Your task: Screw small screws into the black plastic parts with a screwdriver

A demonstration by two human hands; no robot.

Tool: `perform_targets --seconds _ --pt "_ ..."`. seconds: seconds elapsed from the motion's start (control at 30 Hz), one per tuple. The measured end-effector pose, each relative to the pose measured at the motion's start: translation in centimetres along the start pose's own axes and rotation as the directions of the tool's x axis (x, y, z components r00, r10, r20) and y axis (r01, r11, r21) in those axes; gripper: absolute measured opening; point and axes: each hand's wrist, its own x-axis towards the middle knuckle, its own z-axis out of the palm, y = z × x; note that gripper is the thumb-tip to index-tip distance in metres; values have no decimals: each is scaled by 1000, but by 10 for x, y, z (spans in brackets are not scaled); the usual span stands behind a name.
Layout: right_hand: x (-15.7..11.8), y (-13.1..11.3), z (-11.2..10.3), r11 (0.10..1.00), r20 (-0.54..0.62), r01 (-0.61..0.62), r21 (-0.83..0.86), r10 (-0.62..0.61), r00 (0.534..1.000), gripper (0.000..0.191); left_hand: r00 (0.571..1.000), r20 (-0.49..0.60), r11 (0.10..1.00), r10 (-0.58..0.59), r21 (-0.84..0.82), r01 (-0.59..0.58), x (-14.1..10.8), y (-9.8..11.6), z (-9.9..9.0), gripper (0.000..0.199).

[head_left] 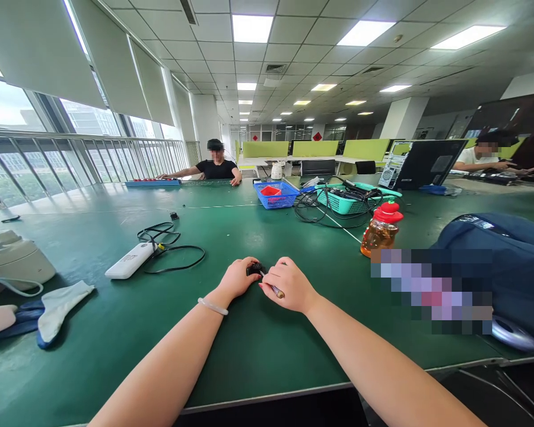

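Near the middle of the green table [160, 320], my left hand [239, 277] is closed around the left side of a small black part [255, 268], which rests at table level. The part's details are too small to make out. My right hand [289, 286] is wrapped round a thin tool with a brownish handle end [277, 292] that sticks out below the fingers. The tool's thin front end points at the black part, between the two hands. A pale bracelet [212, 306] circles my left wrist.
Left lie a white power strip [131, 261] with a black cable, and gloves [62, 308]. Ahead are a blue basket [276, 196] and a teal basket [345, 201] with cables. Right stand a red-capped bottle [380, 231] and a dark bag [507, 261]. Two people sit farther off.
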Motion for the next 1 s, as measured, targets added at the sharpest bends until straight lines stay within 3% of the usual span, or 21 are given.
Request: perform_targets --seconds 0.2,0.5,1.0 --pt "-1 -4 5 1000 -4 17 -4 -17 1000 25 999 -33 999 -13 39 14 0 2 4 34" --pt "-3 -25 28 974 86 186 -130 -176 981 25 998 -50 994 -41 94 46 0 9 8 35" --pt "-4 -31 28 990 15 97 -107 -96 995 23 993 -22 991 -117 -74 115 -1 4 4 35"
